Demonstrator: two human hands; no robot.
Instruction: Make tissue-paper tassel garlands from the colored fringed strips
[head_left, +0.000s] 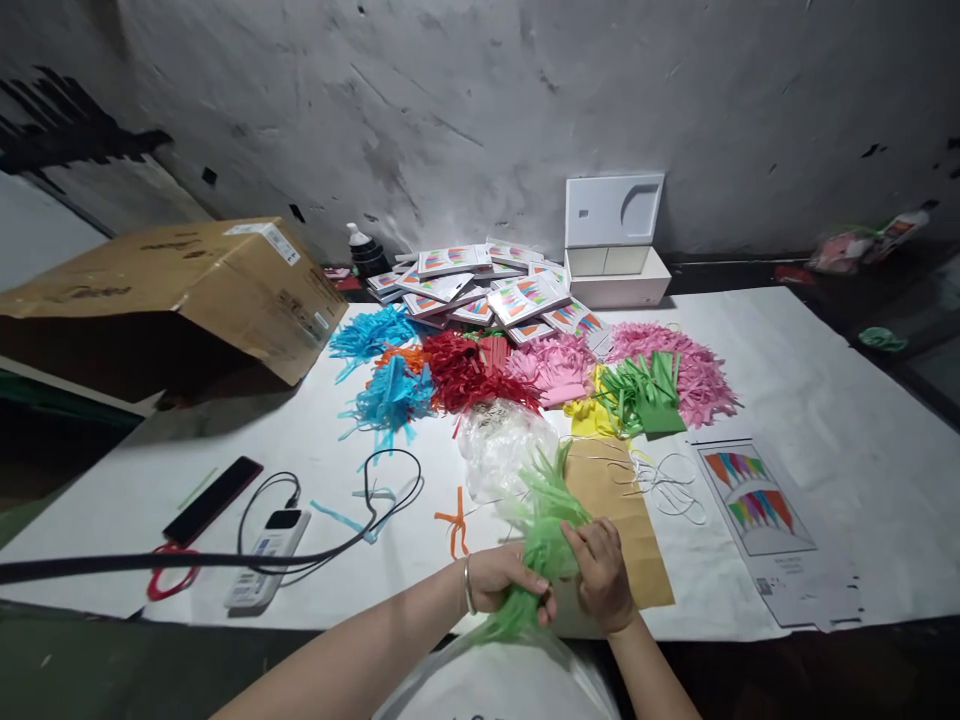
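Observation:
A light green fringed tissue bundle [551, 545] hangs over the table's front edge, its strips fanning out at the top and bottom. My left hand [514, 583], with a bangle at the wrist, is wrapped round its lower part. The fingers of my right hand [600, 572] pinch its right side a little higher. Just beyond the bundle lie a clear plastic bag [504, 450] and a brown paper sheet [649, 550]. White strings [671, 485] lie right of the bag, and a twisted orange strip [456, 522] is to the left of my hands.
Blue [394, 395], red [457, 370], pink [694, 370], yellow and green [660, 415] fringed bundles lie mid-table. Behind are stacked packets [529, 297] and a white box [619, 290]. A carton [247, 290], phone [214, 500], power bank [270, 560] and cables are left; a printed card [757, 500] is right.

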